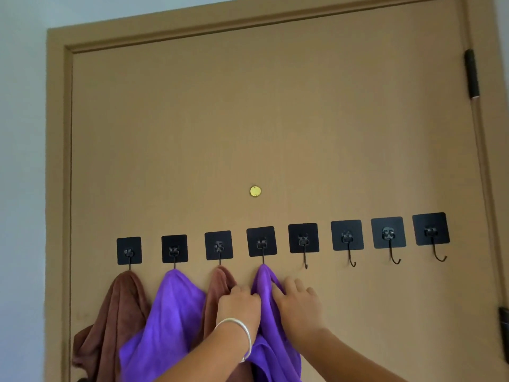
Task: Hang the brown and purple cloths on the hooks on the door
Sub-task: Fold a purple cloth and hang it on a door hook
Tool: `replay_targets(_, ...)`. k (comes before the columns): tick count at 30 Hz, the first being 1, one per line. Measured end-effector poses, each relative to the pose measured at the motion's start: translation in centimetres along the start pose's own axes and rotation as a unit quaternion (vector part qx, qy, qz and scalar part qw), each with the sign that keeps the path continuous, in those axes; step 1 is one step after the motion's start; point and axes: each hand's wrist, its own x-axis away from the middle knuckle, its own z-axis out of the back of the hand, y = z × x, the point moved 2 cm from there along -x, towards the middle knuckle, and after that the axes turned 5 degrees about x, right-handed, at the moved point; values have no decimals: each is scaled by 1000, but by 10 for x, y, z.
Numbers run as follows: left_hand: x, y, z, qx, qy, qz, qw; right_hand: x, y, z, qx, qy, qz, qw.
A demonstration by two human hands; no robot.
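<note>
A row of several black square adhesive hooks crosses the tan door [275, 119]. From the left, a brown cloth [115, 312], a purple cloth [168, 312], a second brown cloth [217, 285] and a second purple cloth [265, 304] each hang from a hook. My left hand [239, 307], with a silver bangle on the wrist, pinches the left side of the second purple cloth. My right hand [298, 304] rests flat on that cloth's right side, fingers spread against the door. The hook holding it [262, 244] is just above both hands.
To the right of my hands several hooks hang bare, the nearest one [304, 245] and the farthest one [432, 235]. A round brass peephole cover [255, 191] sits above the row. Dark hinges [471, 74] line the door's right edge. The frame and a pale wall lie left.
</note>
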Motion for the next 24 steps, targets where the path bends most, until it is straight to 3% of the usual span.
replay_targets(2,2,-5,-3,42,-17,-16,999,1,1,1,-25,-1,14,1000)
replay_targets(5,14,-11,-12,199,-104,-13,974,8,1,1,-57,-30,44,997)
replay_targets(8,18,-13,-9,242,-130,-6,962,20,1,0,-68,-53,74,994)
replay_targets(11,19,-16,13,189,-14,11,982,30,11,-2,-81,-47,80,992)
replay_targets(15,29,4,51,190,216,-38,957,44,42,-5,-86,-26,20,996)
replay_targets(19,29,53,54,184,207,-170,946,65,80,-10,-62,-35,-54,996)
replay_targets(24,9,102,39,194,154,-256,934,105,132,-2,-10,-67,-156,985)
